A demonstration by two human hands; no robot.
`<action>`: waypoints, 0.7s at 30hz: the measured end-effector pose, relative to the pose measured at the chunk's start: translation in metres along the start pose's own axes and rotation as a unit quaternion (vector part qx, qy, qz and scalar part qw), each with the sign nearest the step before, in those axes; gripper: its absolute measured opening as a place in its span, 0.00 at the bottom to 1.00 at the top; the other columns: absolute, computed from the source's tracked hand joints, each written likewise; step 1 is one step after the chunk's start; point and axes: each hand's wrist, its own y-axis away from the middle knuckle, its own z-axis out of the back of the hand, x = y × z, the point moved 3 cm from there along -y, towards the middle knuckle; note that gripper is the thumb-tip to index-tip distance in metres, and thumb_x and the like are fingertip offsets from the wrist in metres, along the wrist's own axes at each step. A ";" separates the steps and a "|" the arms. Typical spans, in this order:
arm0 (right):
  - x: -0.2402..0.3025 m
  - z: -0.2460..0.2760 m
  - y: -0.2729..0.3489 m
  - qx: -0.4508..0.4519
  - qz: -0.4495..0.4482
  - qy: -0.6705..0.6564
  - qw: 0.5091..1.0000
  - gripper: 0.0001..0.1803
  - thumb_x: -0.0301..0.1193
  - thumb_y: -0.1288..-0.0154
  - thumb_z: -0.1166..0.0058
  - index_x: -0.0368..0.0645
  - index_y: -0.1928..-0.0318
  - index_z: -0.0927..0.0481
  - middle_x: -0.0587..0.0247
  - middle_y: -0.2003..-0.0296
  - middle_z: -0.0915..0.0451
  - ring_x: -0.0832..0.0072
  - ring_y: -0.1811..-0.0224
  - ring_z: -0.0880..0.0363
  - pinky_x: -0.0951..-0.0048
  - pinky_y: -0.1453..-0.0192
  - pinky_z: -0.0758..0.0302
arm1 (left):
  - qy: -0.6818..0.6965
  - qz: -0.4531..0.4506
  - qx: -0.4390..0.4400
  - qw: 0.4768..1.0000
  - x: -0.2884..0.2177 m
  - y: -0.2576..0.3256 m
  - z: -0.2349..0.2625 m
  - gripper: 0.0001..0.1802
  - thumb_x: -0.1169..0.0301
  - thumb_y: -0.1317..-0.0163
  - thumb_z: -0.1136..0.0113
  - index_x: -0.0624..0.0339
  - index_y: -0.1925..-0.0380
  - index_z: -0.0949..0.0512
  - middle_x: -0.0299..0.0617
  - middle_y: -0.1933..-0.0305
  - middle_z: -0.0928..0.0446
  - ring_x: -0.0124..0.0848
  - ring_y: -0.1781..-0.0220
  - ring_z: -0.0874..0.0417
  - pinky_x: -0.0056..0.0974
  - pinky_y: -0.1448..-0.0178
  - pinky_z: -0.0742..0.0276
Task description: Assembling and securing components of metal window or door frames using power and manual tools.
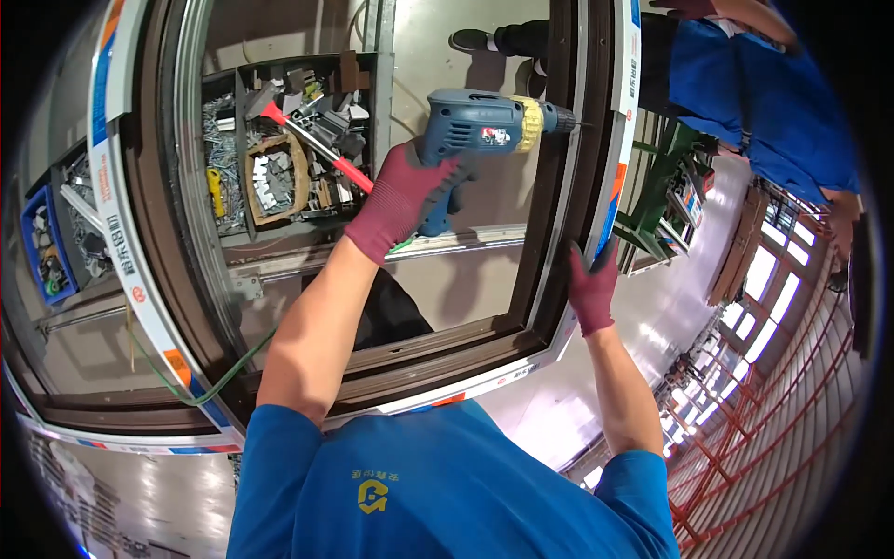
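Note:
My left hand point(400, 205), in a maroon glove with dark fingertips, is closed around the grip of a dark blue power drill point(475, 126) with a yellow collar. The drill lies level across the opening of a brown window frame point(549, 252). Its thin bit points right and reaches the frame's right-hand bar; whether the tip is in the material I cannot tell. On that same bar, lower down, my gloved right hand point(594, 289) grips the outer edge, thumb on one side and fingers along the other. A green cord point(228, 377) runs below the left forearm.
Beneath the frame, a divided tray point(244, 154) holds screws, metal fittings and a red-handled tool point(326, 154). A blue bin point(48, 244) of parts stands at far left. Beyond the right bar are a green cart point(656, 177) and another person in a blue shirt point(717, 79).

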 end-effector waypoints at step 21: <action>0.006 -0.002 -0.002 -0.015 0.019 0.035 0.999 0.28 0.31 0.33 0.30 0.38 0.39 0.29 0.42 0.53 0.14 0.45 0.50 0.12 0.56 0.46 0.19 | 0.051 0.018 0.018 0.998 -0.009 -0.010 0.007 0.17 0.63 0.28 0.30 0.66 0.50 0.17 0.42 0.61 0.13 0.28 0.70 0.16 0.36 0.68 0.21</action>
